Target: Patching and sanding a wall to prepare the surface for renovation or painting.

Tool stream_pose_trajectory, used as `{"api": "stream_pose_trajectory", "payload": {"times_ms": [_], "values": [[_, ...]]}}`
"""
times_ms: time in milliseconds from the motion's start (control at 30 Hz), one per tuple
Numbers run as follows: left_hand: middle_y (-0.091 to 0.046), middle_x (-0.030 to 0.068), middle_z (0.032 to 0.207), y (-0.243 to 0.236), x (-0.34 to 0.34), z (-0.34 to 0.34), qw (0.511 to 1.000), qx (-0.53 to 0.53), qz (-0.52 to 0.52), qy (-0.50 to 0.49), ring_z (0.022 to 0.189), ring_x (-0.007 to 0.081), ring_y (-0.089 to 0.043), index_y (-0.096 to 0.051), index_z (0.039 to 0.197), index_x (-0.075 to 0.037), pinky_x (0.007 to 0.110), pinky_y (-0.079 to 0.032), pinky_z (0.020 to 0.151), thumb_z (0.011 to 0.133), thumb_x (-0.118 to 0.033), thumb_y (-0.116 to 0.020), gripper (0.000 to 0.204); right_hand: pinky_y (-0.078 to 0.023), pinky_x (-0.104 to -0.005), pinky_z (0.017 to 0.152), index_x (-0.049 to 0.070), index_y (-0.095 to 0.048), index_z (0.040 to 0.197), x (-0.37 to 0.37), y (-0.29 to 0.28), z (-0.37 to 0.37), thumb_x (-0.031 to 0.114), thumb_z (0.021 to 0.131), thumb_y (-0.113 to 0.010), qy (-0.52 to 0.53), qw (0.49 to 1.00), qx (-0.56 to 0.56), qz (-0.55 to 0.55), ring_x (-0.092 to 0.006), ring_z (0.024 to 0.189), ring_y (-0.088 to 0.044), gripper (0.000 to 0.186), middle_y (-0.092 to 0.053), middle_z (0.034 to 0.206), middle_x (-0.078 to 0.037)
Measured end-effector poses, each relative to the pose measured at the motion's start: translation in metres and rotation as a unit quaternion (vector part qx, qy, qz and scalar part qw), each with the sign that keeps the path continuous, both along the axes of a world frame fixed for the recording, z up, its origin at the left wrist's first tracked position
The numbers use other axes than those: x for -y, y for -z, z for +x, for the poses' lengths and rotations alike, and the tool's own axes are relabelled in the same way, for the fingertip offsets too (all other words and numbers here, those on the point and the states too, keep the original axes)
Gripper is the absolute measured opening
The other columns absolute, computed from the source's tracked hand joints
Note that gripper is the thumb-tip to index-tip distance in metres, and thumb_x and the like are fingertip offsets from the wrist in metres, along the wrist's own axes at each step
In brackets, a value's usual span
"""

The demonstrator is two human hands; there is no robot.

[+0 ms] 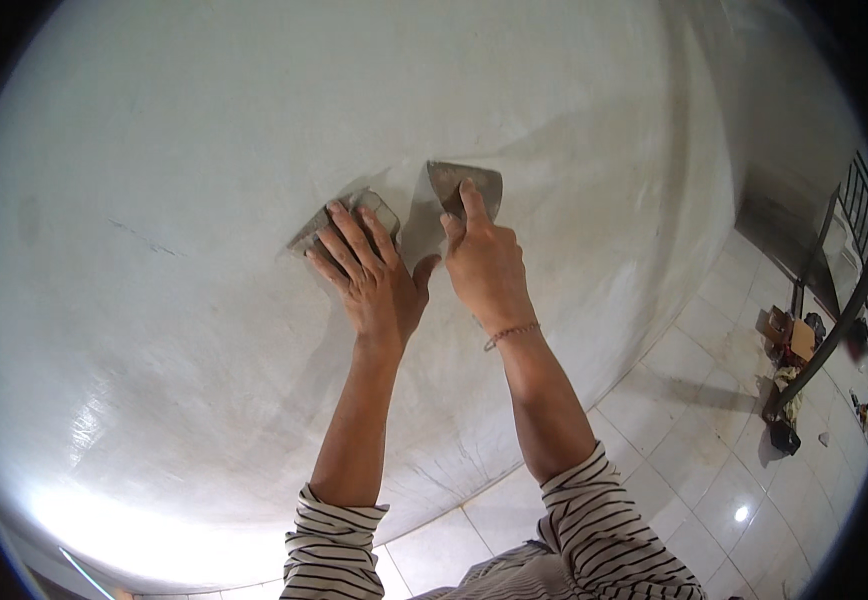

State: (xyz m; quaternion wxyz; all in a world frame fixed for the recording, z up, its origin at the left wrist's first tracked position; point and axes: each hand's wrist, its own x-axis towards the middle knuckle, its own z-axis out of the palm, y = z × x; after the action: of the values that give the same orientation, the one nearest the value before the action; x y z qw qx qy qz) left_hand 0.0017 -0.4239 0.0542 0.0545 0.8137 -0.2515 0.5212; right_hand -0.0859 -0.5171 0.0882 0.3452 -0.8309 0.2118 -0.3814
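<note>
A pale, smooth wall [254,120] with greyish smears fills most of the head view. My right hand [489,268] is wrapped round a putty knife [484,185], its index finger stretched along the wide, dark metal blade, which lies at the wall. Just left of it, my left hand [369,285] holds a flat, greyish piece [382,212] against the wall under its spread fingers. That piece is mostly covered, so its kind cannot be made out; the thumb sticks out to the right.
White floor tiles [684,400] run along the wall's foot at the right and below. A dark metal railing [822,360] stands at the far right, with a brown cardboard box [792,335] and assorted clutter beside it. Bright light glares at the lower left.
</note>
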Motion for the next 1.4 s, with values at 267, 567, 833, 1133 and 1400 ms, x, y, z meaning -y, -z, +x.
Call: {"api": "stream_pose_trajectory", "payload": {"times_ms": [267,567,833,1133,1400], "values": [[-0.007,0.0315,0.145,-0.001,0.001,-0.001,1.000,-0.014,0.003,0.013,0.132,0.0501,-0.012,-0.018,0.139,0.007,0.066,-0.010,0.103,0.077,-0.059,-0.059,0.100,-0.050,-0.0490,0.071,0.005,-0.035,0.135,0.004,0.006,0.008,0.027,0.093,-0.045,0.011,0.997,0.062,-0.037,-0.0425,0.081,-0.062,0.049,-0.064,0.085,-0.024],[-0.007,0.0317,0.145,-0.002,0.001,-0.005,0.999,-0.040,0.008,0.002,0.132,0.0498,-0.013,-0.019,0.139,0.007,0.066,-0.009,0.103,0.077,-0.060,-0.058,0.100,-0.048,-0.0472,0.057,0.004,-0.041,0.128,0.006,0.015,0.011,0.022,0.093,-0.048,0.013,0.992,0.113,-0.056,-0.0415,0.067,-0.060,0.041,-0.060,0.066,-0.021],[-0.008,0.0322,0.145,-0.002,0.000,-0.004,1.000,-0.029,0.000,0.006,0.132,0.0497,-0.013,-0.020,0.139,0.007,0.065,-0.009,0.104,0.076,-0.062,-0.058,0.101,-0.049,-0.0465,0.058,0.003,-0.041,0.128,0.005,0.009,0.012,0.024,0.093,-0.048,0.017,0.996,0.083,-0.036,-0.0408,0.067,-0.061,0.041,-0.062,0.069,-0.020],[-0.008,0.0312,0.145,-0.004,0.000,-0.003,0.999,-0.033,-0.001,0.012,0.132,0.0496,-0.012,-0.018,0.139,0.007,0.065,-0.010,0.104,0.076,-0.061,-0.057,0.101,-0.051,-0.0490,0.063,0.005,-0.042,0.128,0.004,0.002,0.012,0.027,0.093,-0.047,0.044,0.995,0.066,-0.057,-0.0423,0.072,-0.061,0.042,-0.063,0.072,-0.022],[-0.008,0.0312,0.145,-0.002,0.001,-0.003,0.999,-0.047,0.005,0.008,0.132,0.0500,-0.012,-0.018,0.139,0.007,0.065,-0.010,0.104,0.077,-0.060,-0.057,0.099,-0.050,-0.0501,0.068,0.007,-0.041,0.129,0.004,0.006,0.012,0.025,0.092,-0.048,0.040,0.994,0.093,-0.050,-0.0436,0.074,-0.061,0.042,-0.063,0.076,-0.022]]}}
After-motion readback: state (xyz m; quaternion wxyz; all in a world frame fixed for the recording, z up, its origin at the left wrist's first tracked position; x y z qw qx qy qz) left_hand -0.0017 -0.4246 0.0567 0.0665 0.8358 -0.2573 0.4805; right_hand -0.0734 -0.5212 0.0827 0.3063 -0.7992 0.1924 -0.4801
